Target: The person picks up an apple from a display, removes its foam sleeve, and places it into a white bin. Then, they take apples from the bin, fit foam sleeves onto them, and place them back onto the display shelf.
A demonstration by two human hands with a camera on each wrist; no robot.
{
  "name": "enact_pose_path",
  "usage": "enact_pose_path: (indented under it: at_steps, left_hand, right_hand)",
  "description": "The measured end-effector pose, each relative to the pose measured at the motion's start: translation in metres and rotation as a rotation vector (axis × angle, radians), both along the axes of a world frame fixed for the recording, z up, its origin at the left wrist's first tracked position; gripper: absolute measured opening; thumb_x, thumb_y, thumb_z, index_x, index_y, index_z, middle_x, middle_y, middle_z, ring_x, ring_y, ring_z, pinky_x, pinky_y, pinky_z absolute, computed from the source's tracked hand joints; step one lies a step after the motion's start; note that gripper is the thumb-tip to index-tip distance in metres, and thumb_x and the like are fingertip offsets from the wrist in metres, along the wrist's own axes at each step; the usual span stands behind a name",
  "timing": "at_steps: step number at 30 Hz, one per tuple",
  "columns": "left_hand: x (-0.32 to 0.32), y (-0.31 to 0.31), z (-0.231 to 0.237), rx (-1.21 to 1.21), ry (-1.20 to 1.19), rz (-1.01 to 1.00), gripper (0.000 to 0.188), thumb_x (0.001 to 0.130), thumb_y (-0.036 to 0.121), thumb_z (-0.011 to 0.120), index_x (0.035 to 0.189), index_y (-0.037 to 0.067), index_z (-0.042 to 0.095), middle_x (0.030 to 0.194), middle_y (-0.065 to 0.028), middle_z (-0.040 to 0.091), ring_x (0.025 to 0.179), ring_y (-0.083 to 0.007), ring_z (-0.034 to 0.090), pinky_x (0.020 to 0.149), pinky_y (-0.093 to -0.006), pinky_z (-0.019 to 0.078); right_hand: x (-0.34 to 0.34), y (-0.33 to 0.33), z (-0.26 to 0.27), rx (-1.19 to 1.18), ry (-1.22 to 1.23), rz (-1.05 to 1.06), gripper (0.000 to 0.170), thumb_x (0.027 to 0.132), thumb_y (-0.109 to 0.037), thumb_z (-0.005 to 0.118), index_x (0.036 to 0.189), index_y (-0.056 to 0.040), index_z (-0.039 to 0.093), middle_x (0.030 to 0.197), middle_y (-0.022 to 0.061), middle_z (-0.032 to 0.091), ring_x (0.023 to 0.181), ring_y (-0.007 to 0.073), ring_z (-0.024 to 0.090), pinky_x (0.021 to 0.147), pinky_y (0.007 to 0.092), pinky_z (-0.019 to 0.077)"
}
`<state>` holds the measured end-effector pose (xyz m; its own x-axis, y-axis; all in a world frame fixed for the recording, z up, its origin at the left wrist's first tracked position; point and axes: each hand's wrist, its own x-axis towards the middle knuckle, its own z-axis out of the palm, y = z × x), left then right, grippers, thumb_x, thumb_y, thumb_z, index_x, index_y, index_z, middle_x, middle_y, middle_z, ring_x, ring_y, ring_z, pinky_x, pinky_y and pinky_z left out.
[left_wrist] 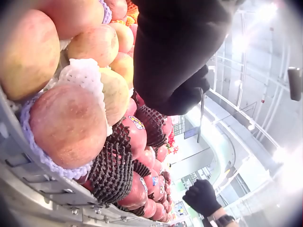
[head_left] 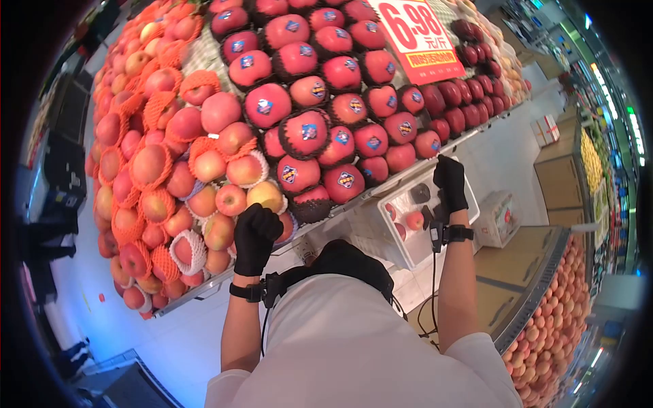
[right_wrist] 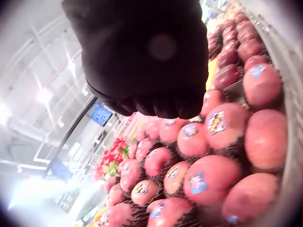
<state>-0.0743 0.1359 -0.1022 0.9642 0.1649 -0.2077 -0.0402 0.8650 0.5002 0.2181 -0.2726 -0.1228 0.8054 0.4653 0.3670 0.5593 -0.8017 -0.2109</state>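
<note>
My left hand (head_left: 257, 234), in a black glove, is curled into a fist over the front edge of the display, beside a yellowish apple (head_left: 266, 196). In the left wrist view, an apple in a purple foam net (left_wrist: 68, 125) lies near the rail, to the left of that hand. My right hand (head_left: 450, 183), gloved in black too, is also a fist, raised beyond the rail near a white bin (head_left: 408, 255). Red stickered apples (right_wrist: 211, 179) spread below it in the right wrist view. Nothing shows in either hand; the palms are hidden.
Apples in orange foam nets (head_left: 149, 163) are heaped at the left. A price sign (head_left: 418, 37) stands among the apples at the back. Dark red apples (head_left: 456, 102) line the right end. A metal rail (head_left: 360, 198) edges the display, and a brown cabinet (head_left: 517, 272) stands at the right.
</note>
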Motion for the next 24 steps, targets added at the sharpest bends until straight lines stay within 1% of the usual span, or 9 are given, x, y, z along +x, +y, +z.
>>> enact_pose_path:
  at_steps: [4, 6, 10, 12, 13, 16, 19, 21, 24]
  left_hand:
    - [0.014, -0.010, 0.009, -0.007, 0.176, -0.035, 0.042, 0.103, 0.029, 0.043, 0.065, 0.016, 0.032, 0.059, 0.0037, 0.022, 0.051, -0.0108, 0.024, 0.050, -0.0283, 0.0214]
    - [0.020, -0.013, 0.002, -0.016, 0.149, -0.109, 0.035, 0.103, 0.025, 0.040, 0.069, 0.018, 0.035, 0.061, 0.0043, 0.026, 0.052, -0.0098, 0.028, 0.051, -0.0265, 0.0260]
    - [0.041, -0.046, 0.009, 0.449, 0.159, -0.064, 0.032, 0.102, 0.024, 0.045, 0.075, 0.011, 0.050, 0.066, 0.0017, 0.046, 0.061, -0.0101, 0.051, 0.059, -0.0249, 0.0445]
    - [0.050, -0.050, 0.003, 0.242, 0.150, -0.156, 0.027, 0.102, 0.023, 0.046, 0.081, 0.009, 0.054, 0.074, -0.0001, 0.053, 0.069, -0.0116, 0.056, 0.065, -0.0251, 0.0486]
    - [0.055, -0.051, 0.002, 0.140, 0.148, -0.197, 0.025, 0.102, 0.023, 0.046, 0.084, 0.008, 0.056, 0.078, -0.0010, 0.056, 0.073, -0.0123, 0.059, 0.068, -0.0253, 0.0507]
    - [0.065, -0.065, -0.005, 0.200, 0.253, -0.183, 0.024, 0.101, 0.025, 0.049, 0.084, 0.009, 0.055, 0.079, -0.0004, 0.056, 0.072, -0.0119, 0.058, 0.065, -0.0250, 0.0485]
    - [0.071, -0.076, -0.004, 0.195, 0.287, -0.188, 0.028, 0.101, 0.030, 0.048, 0.083, 0.010, 0.056, 0.073, -0.0026, 0.055, 0.068, -0.0127, 0.056, 0.062, -0.0253, 0.0457]
    - [0.076, -0.082, 0.002, 0.270, 0.217, -0.249, 0.030, 0.101, 0.032, 0.048, 0.082, 0.009, 0.056, 0.072, -0.0041, 0.054, 0.067, -0.0142, 0.055, 0.062, -0.0259, 0.0449]
    - [0.081, -0.094, 0.012, 0.398, 0.159, -0.230, 0.034, 0.101, 0.033, 0.046, 0.082, 0.006, 0.056, 0.070, -0.0065, 0.054, 0.067, -0.0173, 0.056, 0.062, -0.0282, 0.0452]
  right_hand:
    - [-0.057, -0.068, -0.066, -0.296, 0.225, -0.338, 0.029, 0.090, -0.012, 0.051, 0.115, -0.0015, 0.062, 0.081, 0.0194, 0.068, 0.075, 0.0368, 0.066, 0.067, 0.0439, 0.0529]
    - [-0.088, -0.077, -0.086, 0.140, 0.383, -0.486, 0.031, 0.085, -0.010, 0.058, 0.116, -0.0062, 0.065, 0.083, 0.0196, 0.067, 0.081, 0.0371, 0.066, 0.073, 0.0412, 0.0530]
    - [-0.145, -0.121, -0.151, 0.295, 0.604, -0.564, 0.027, 0.089, -0.003, 0.054, 0.114, -0.0012, 0.064, 0.082, 0.0167, 0.064, 0.077, 0.0319, 0.063, 0.075, 0.0360, 0.0534]
    - [-0.154, -0.121, -0.167, 0.782, 0.844, -0.681, 0.016, 0.092, -0.006, 0.052, 0.105, -0.0027, 0.061, 0.077, 0.0111, 0.059, 0.070, 0.0259, 0.058, 0.068, 0.0335, 0.0499]
    - [-0.159, -0.120, -0.168, 1.223, 0.984, -0.746, 0.007, 0.094, -0.010, 0.052, 0.094, -0.0059, 0.058, 0.072, 0.0066, 0.056, 0.063, 0.0219, 0.054, 0.062, 0.0320, 0.0462]
    - [-0.161, -0.119, -0.180, 1.822, 1.135, -0.854, 0.013, 0.096, -0.013, 0.052, 0.084, -0.0081, 0.056, 0.067, 0.0019, 0.051, 0.058, 0.0180, 0.051, 0.056, 0.0309, 0.0432]
    - [-0.160, -0.123, -0.193, 1.269, 0.958, -0.771, 0.016, 0.094, -0.012, 0.054, 0.082, -0.0034, 0.060, 0.069, 0.0099, 0.058, 0.065, 0.0256, 0.058, 0.062, 0.0343, 0.0478]
    - [-0.159, -0.123, -0.190, 0.034, 0.530, -0.386, 0.016, 0.092, -0.011, 0.056, 0.082, -0.0010, 0.062, 0.072, 0.0152, 0.062, 0.070, 0.0300, 0.061, 0.065, 0.0360, 0.0498]
    - [-0.153, -0.117, -0.181, 0.299, 0.663, -0.402, 0.015, 0.091, -0.012, 0.057, 0.086, 0.0003, 0.064, 0.077, 0.0160, 0.065, 0.075, 0.0301, 0.064, 0.068, 0.0368, 0.0516]
